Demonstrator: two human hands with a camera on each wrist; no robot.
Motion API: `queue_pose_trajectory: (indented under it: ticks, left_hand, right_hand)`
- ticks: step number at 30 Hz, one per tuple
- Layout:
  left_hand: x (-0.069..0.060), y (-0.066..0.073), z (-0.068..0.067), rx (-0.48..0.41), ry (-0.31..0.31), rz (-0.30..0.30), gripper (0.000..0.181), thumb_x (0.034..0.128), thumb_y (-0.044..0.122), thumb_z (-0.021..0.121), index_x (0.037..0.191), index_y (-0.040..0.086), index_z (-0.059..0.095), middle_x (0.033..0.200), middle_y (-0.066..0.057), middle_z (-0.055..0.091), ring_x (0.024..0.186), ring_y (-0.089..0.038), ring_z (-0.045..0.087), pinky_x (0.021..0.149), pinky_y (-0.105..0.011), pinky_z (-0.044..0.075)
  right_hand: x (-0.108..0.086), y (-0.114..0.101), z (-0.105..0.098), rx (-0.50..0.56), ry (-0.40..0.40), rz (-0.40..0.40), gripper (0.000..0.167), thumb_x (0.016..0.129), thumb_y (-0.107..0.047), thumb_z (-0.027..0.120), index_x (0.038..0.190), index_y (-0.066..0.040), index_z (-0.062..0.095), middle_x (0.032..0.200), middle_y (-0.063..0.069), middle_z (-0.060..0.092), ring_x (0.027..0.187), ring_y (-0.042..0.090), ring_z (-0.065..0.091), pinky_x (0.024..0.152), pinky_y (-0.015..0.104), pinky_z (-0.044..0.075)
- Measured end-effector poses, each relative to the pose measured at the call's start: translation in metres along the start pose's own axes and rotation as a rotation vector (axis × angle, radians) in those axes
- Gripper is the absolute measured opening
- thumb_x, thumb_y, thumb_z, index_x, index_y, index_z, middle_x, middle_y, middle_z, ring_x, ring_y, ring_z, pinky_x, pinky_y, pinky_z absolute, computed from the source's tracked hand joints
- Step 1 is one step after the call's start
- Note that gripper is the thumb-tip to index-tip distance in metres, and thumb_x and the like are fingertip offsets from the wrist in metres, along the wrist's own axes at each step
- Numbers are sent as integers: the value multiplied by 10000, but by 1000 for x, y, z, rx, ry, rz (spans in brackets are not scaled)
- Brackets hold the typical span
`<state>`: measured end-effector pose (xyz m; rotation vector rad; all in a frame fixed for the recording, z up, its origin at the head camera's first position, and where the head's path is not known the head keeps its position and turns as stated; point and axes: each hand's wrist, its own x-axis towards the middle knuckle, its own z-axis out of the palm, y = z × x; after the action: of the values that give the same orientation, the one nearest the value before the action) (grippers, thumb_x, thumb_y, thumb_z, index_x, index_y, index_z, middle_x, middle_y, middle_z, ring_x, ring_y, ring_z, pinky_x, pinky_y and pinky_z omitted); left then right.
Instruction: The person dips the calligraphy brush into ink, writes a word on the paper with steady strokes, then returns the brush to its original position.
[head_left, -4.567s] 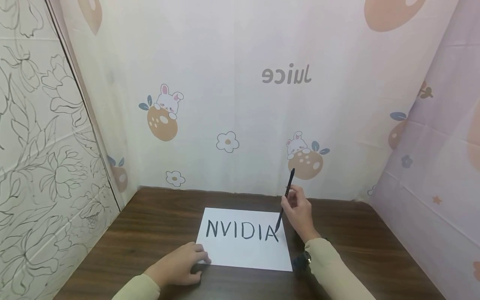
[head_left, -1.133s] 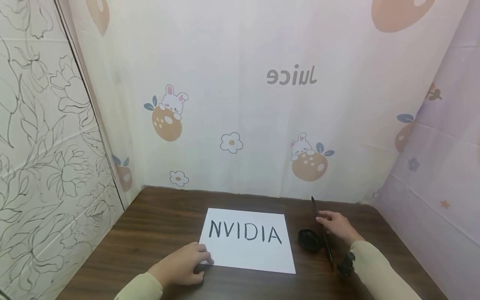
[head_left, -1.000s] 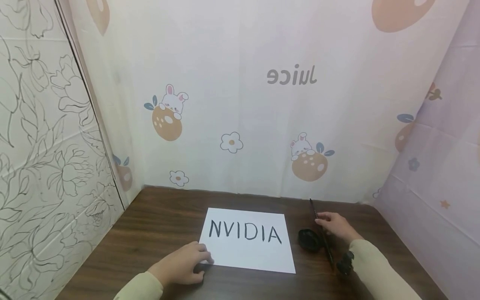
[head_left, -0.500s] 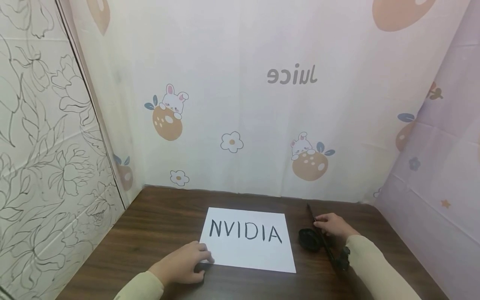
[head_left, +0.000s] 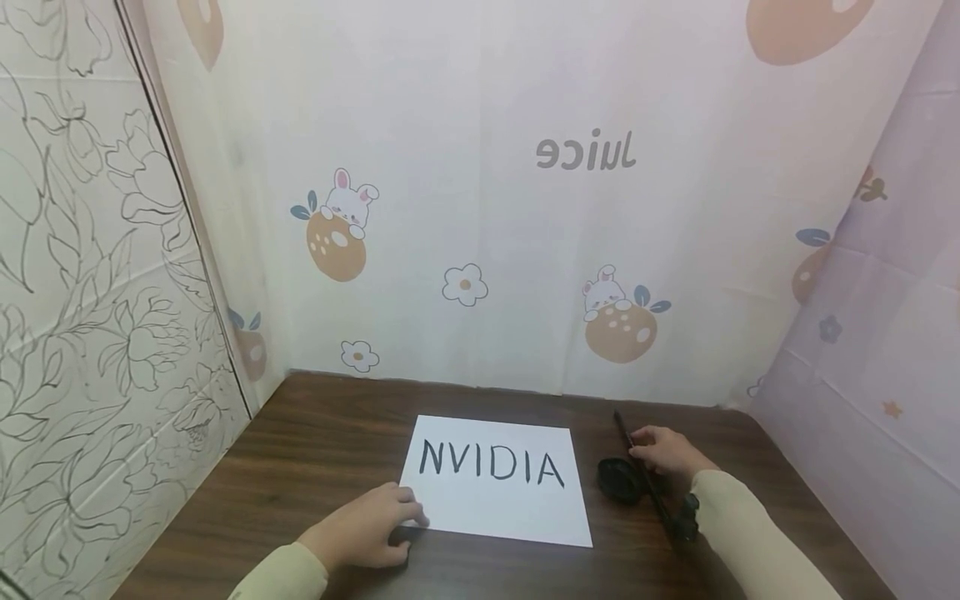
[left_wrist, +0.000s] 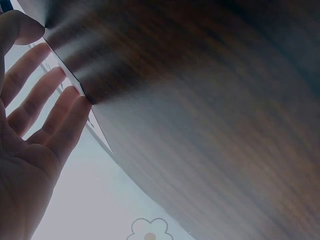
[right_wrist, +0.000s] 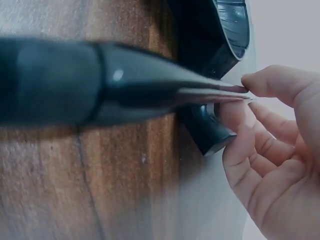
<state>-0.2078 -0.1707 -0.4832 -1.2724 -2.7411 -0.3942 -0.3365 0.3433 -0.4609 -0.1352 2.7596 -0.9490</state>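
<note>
In the head view my left hand rests with its fingertips on the lower left corner of a white sheet of paper. The paper bears the letters "NVIDIA" in black. Right of the paper, my right hand pinches the handle of a slim black brush between thumb and fingers. It slants low over a black ink dish's right side. The right wrist view shows the brush large and close, with a stubby dark part of the dish below it; whether they touch I cannot tell.
A dark wood-grain table carries everything. Behind it hangs a pale curtain printed with rabbits and fruit. A floral panel stands on the left, another printed curtain on the right. Something black sits at my right wrist.
Earlier the brush touched the letter A; my right hand has since carried it right, to the dish. Over the last second its upper end dipped slightly. My left hand has stayed on the paper.
</note>
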Motion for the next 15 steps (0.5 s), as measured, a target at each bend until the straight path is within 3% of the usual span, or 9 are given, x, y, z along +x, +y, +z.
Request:
queue_pose_trajectory:
  ticks: [15]
  left_hand:
    - [0,3,-2,-2,-8,-15,257,805,220,747,1059,199,723,985,138,596,892,-34,527,791,-246,488]
  right_hand:
    - [0,0,-1,-54,-5,38,437,942,-141,631,1268,133,532,752,64,585,688,198,568,639,343,511]
